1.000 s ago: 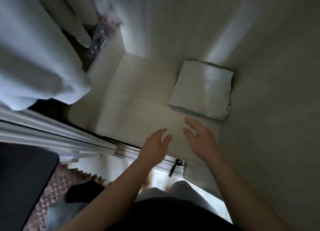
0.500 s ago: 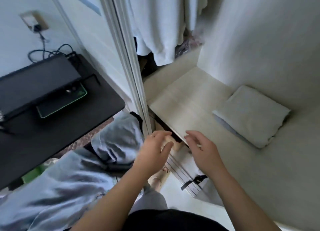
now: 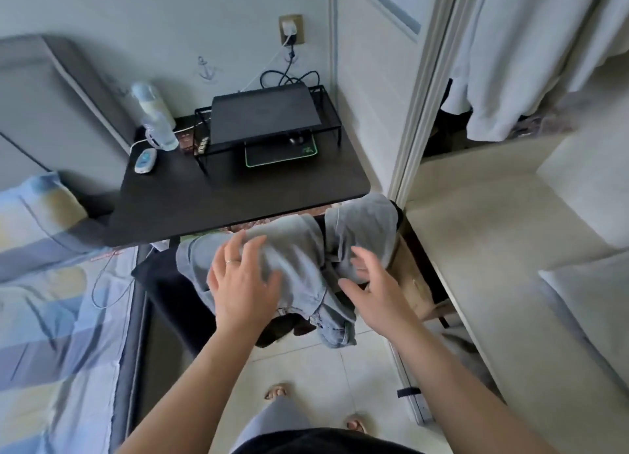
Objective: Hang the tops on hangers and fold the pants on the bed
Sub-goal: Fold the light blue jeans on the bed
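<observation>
Swinging away from the wardrobe! A second ago both hands hovered over its shelf by a folded white cloth; now the view has turned to the black bench (image 3: 238, 198) and what sits in front of it. Left of the bench lies the bed (image 3: 51, 317), with a blue-and-yellow checked sheet, the folding spot. Right of the bench, the wardrobe (image 3: 493, 249) stands open with white garments (image 3: 510, 62) hanging inside. On the bench, a closed laptop (image 3: 262, 113) sits on a wire stand. Tight against the bench's front edge is a black chair (image 3: 163, 283), and draped over it are the pale jeans (image 3: 299, 249), the task's piece, not yet on the bed. The left hand (image 3: 243, 290) is down on the jeans, fingers spread wide, gripping nothing. The right hand (image 3: 374, 293) is at the jeans' right fold, fingers wide and empty too; blur hides whether it touches. My read: the wardrobe trip is over and these pants are next. Gather them, carry them left of the bench, fold.
</observation>
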A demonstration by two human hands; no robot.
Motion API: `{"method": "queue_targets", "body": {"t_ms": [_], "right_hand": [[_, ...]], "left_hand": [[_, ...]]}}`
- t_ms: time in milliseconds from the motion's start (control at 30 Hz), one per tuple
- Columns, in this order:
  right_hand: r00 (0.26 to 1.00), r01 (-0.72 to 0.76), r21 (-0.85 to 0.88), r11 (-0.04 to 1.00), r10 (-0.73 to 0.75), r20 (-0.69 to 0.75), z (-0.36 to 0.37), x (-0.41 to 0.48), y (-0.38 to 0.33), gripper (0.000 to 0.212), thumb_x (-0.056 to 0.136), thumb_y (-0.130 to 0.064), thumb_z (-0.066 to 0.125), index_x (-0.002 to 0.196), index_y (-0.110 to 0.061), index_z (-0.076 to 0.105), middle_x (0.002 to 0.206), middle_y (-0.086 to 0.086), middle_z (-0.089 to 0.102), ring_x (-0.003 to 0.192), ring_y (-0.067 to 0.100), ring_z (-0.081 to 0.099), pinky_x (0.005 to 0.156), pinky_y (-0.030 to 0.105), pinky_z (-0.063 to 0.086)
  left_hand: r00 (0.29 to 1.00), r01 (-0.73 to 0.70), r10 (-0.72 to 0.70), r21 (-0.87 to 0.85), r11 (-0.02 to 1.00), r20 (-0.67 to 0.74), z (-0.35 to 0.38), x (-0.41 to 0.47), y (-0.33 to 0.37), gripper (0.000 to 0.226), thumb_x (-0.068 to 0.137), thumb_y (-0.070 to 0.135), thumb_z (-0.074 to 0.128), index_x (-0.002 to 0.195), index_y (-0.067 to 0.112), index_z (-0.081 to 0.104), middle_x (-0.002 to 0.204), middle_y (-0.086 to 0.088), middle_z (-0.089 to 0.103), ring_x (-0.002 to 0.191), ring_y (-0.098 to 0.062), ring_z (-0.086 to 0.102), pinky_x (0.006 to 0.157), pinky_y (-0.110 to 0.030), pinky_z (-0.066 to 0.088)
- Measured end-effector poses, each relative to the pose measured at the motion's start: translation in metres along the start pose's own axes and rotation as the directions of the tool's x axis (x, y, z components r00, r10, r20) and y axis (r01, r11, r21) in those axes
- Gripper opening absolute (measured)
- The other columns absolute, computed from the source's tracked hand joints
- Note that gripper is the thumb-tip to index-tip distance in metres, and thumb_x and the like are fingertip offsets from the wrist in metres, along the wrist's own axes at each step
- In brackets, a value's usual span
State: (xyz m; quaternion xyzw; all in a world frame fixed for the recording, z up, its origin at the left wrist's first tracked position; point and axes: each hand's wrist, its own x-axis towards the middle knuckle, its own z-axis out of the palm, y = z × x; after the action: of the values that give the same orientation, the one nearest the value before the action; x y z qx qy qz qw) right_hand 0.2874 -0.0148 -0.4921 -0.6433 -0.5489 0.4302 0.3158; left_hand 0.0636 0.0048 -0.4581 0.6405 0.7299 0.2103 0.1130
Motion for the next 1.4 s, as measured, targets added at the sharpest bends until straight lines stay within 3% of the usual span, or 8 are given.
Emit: {"method": "queue_targets", "body": {"t_ms": [200, 367, 500, 600, 900, 1167, 1300, 1400], "right_hand": [[0.996, -0.049, 0.056, 0.997, 0.053, -0.077, 0.024, 0.035, -0.02, 0.09, 0.083, -0.034, 0.078, 0.154, -0.019, 0.024, 0.151, 0.002, 0.039, 0.137, 0.017, 0.043, 0.113, 0.037, 0.04], [0.961, -0.085, 0.09, 0.992, 0.106, -0.254, 0.026, 0.054, -0.033, 0.052, 0.082, -0.034, 0.08, 0.114, -0.023, 0.04, 0.104, 0.002, 0.059, 0.078, 0.004, 0.059, 0.058, 0.011, 0.039], [0.938, -0.095, 0.109, 0.989, 0.126, -0.324, 0.031, 0.054, -0.042, 0.047, 0.082, -0.032, 0.08, 0.109, -0.017, 0.043, 0.1, 0.001, 0.057, 0.086, 0.013, 0.06, 0.062, 0.018, 0.039], [0.952, -0.031, 0.08, 0.996, 0.054, -0.302, 0.04, 0.047, -0.054, 0.045, 0.084, -0.031, 0.078, 0.114, -0.02, 0.047, 0.108, 0.001, 0.057, 0.094, 0.016, 0.061, 0.069, 0.019, 0.043], [0.902, 0.431, -0.134, 0.893, -0.429, 0.041, 0.071, 0.046, -0.165, 0.065, 0.092, -0.028, 0.07, 0.146, -0.043, 0.039, 0.143, -0.019, 0.044, 0.135, 0.006, 0.037, 0.111, 0.034, 0.036], [0.542, 0.79, -0.23, 0.569, -0.472, 0.695, 0.195, 0.043, -0.337, 0.082, 0.089, 0.0, 0.058, 0.152, -0.047, 0.033, 0.164, -0.011, 0.027, 0.151, 0.012, 0.019, 0.123, 0.044, 0.019], [0.416, 0.753, -0.162, 0.637, -0.27, 0.868, 0.269, 0.024, -0.395, 0.038, 0.086, -0.009, 0.052, 0.103, -0.037, 0.071, 0.107, -0.013, 0.07, 0.101, 0.004, 0.06, 0.094, 0.031, 0.045], [0.364, 0.766, -0.101, 0.635, -0.299, 0.882, 0.31, 0.013, -0.432, 0.032, 0.096, -0.017, 0.057, 0.078, -0.041, 0.068, 0.075, -0.024, 0.062, 0.077, -0.005, 0.055, 0.077, 0.025, 0.043]], "left_hand": [[0.875, 0.457, -0.483, -0.258, 0.852, -0.046, -0.015, 0.015, -0.039, 0.085, 0.085, 0.047, 0.076, 0.153, 0.025, 0.029, 0.165, 0.002, 0.016, 0.147, -0.031, 0.023, 0.117, -0.053, 0.027], [0.859, 0.477, -0.511, -0.423, 0.771, 0.036, -0.032, 0.048, -0.058, 0.081, 0.078, 0.043, 0.084, 0.141, 0.015, 0.042, 0.133, -0.001, 0.05, 0.107, -0.023, 0.058, 0.088, -0.035, 0.048], [0.787, 0.572, -0.566, -0.635, 0.52, 0.246, -0.039, 0.058, -0.069, 0.046, 0.082, 0.037, 0.082, 0.103, 0.0, 0.065, 0.091, -0.012, 0.071, 0.082, -0.024, 0.067, 0.065, -0.033, 0.053], [0.855, 0.496, -0.449, -0.657, 0.567, 0.258, -0.048, 0.058, -0.065, 0.022, 0.089, 0.026, 0.072, 0.092, 0.005, 0.071, 0.091, -0.017, 0.074, 0.085, -0.027, 0.068, 0.076, -0.04, 0.055], [0.996, 0.061, -0.083, -0.779, 0.624, 0.012, -0.117, 0.051, -0.091, 0.013, 0.085, 0.016, 0.058, 0.086, 0.024, 0.068, 0.077, 0.004, 0.065, 0.076, -0.008, 0.057, 0.076, -0.032, 0.049], [0.994, -0.061, -0.026, -0.753, 0.655, -0.103, -0.228, 0.034, -0.18, 0.022, 0.073, 0.011, 0.047, 0.077, -0.001, 0.065, 0.071, -0.018, 0.059, 0.074, -0.02, 0.052, 0.071, -0.04, 0.041], [0.973, -0.11, -0.087, -0.764, 0.636, -0.213, -0.285, 0.016, -0.23, 0.021, 0.071, 0.009, 0.045, 0.068, 0.003, 0.064, 0.064, -0.007, 0.053, 0.067, -0.019, 0.046, 0.065, -0.035, 0.035], [0.94, -0.154, -0.135, -0.744, 0.65, -0.312, -0.332, 0.004, -0.282, 0.033, 0.071, 0.005, 0.042, 0.07, 0.015, 0.074, 0.065, -0.003, 0.061, 0.068, -0.019, 0.052, 0.064, -0.031, 0.04]]}}
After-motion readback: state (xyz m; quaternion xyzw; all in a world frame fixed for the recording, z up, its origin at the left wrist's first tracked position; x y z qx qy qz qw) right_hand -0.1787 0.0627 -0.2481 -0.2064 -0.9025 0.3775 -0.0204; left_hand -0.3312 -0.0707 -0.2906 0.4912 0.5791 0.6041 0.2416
